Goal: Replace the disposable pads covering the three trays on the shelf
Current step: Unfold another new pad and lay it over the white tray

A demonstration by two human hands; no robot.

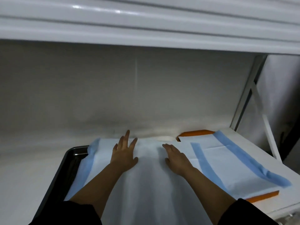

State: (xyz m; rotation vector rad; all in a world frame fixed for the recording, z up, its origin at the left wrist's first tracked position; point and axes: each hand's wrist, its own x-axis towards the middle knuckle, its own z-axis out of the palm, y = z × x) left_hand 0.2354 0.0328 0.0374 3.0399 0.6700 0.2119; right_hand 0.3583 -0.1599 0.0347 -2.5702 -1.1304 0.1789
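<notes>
Shelf: white, against a pale wall; an upper shelf edge runs overhead.
Centre pad: white with blue borders, spread over the black tray, overlapping its right-hand neighbour.
Right pad: lies on the orange tray.
Left hand: flat on the centre pad, fingers straight and spread.
Right hand: palm down on the same pad, fingers straight and together.

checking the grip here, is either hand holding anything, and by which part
Nothing is held: left hand and right hand lie flat on the pad.
</notes>
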